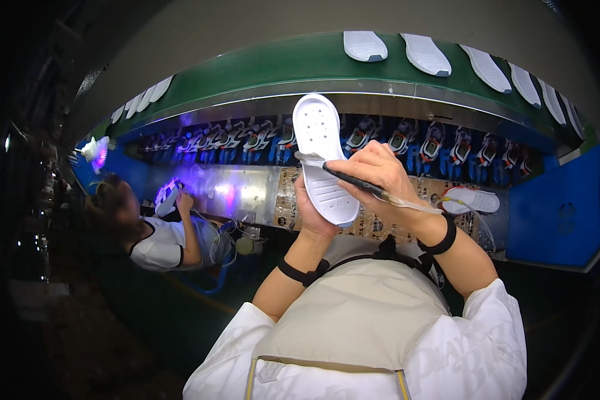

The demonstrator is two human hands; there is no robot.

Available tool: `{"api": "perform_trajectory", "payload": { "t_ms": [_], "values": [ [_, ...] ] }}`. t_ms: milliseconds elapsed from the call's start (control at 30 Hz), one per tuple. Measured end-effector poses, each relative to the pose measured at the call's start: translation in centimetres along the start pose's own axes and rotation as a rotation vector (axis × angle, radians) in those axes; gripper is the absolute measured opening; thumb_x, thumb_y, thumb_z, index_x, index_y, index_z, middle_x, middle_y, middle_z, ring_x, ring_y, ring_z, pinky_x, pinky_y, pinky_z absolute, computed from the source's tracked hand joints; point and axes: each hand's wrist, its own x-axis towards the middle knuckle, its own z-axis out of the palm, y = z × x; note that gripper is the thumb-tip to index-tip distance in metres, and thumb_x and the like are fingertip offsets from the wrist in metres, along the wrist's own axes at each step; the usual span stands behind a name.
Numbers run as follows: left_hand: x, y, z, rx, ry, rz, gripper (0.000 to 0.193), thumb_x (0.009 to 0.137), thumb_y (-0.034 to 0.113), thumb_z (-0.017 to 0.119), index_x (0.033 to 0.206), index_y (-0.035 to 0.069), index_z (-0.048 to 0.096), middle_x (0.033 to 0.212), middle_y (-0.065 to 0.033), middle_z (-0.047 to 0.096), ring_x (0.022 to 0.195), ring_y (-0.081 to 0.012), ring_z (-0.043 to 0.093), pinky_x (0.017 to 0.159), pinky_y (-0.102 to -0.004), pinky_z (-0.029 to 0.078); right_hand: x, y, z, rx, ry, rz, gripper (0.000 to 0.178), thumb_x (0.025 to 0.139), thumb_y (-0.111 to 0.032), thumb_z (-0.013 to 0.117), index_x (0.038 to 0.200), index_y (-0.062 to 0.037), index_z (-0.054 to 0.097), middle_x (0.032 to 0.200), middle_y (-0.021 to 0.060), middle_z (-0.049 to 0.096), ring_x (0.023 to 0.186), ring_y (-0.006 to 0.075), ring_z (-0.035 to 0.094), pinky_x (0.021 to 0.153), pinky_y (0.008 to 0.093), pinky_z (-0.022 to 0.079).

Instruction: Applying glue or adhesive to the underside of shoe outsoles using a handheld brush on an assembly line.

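My left hand holds a white shoe sole upright from below, its inner face with small holes turned toward me. My right hand grips a thin dark brush whose tip rests across the middle of the sole. A clear tube runs from the brush back past my right wrist. Black bands sit on both wrists.
A green conveyor belt curves above, carrying white soles. Below it runs a row of shoes on blue holders. Another white sole lies on the bench at right. A co-worker handles a shoe at left under purple light.
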Motion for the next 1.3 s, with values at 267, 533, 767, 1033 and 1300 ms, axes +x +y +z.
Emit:
{"api": "perform_trajectory", "payload": {
  "t_ms": [267, 533, 767, 1033, 1300],
  "values": [
    [0.5, 2.2, 1.9, -0.134, -0.173, -0.025, 0.071, 0.096, 0.062, 0.041, 0.145, 0.012, 0.054, 0.131, -0.0193, 0.064, 0.119, -0.0385, 0.064, 0.101, -0.0523, 0.055, 0.2, -1.0, -1.1, 0.044, -0.187, -0.068, 0.033, 0.082, -0.013, 0.083, 0.114, -0.0156, 0.076, 0.093, 0.0033, 0.068, 0.096, 0.0245, 0.06, 0.083, 0.0399, 0.041],
    [1.3, 4.3, 3.9, 0.086, -0.285, -0.093, 0.08, 0.087, 0.074, 0.054, 0.14, 0.014, 0.054, 0.115, -0.0205, 0.05, 0.099, -0.0294, 0.053, 0.081, -0.0403, 0.053, 0.4, -1.4, -2.1, 0.116, -0.283, -0.122, 0.038, 0.084, -0.014, 0.083, 0.121, -0.0148, 0.076, 0.091, 0.0003, 0.068, 0.089, 0.0221, 0.057, 0.082, 0.0381, 0.04],
    [1.7, 6.7, 5.5, 0.229, -0.237, -0.105, 0.079, 0.09, 0.072, 0.041, 0.135, 0.008, 0.055, 0.108, -0.0221, 0.053, 0.093, -0.0308, 0.054, 0.078, -0.043, 0.048, 0.7, -2.1, -2.7, 0.274, -0.477, -0.173, 0.04, 0.082, -0.013, 0.084, 0.121, -0.0146, 0.077, 0.084, 0.0006, 0.064, 0.085, 0.0203, 0.056, 0.08, 0.0366, 0.039],
    [2.1, 8.1, 6.4, 0.534, -0.176, -0.125, 0.084, 0.094, 0.068, 0.035, 0.14, 0.001, 0.053, 0.103, -0.0265, 0.062, 0.087, -0.0326, 0.06, 0.078, -0.043, 0.051, 1.6, -2.3, -3.5, 0.167, -0.595, -0.183, 0.038, 0.082, -0.011, 0.082, 0.119, -0.0158, 0.075, 0.098, 0.0009, 0.068, 0.097, 0.0218, 0.06, 0.08, 0.0391, 0.039],
    [3.5, 10.2, 4.5, 0.655, -0.182, -0.253, 0.066, 0.103, 0.048, 0.036, 0.138, -0.004, 0.058, 0.116, -0.0234, 0.072, 0.097, -0.032, 0.074, 0.086, -0.044, 0.061, 2.2, -2.1, -3.2, 0.161, -0.528, -0.204, 0.038, 0.084, -0.013, 0.082, 0.121, -0.0143, 0.075, 0.086, 0.0013, 0.062, 0.087, 0.0222, 0.055, 0.08, 0.0382, 0.039]
  ]
}}
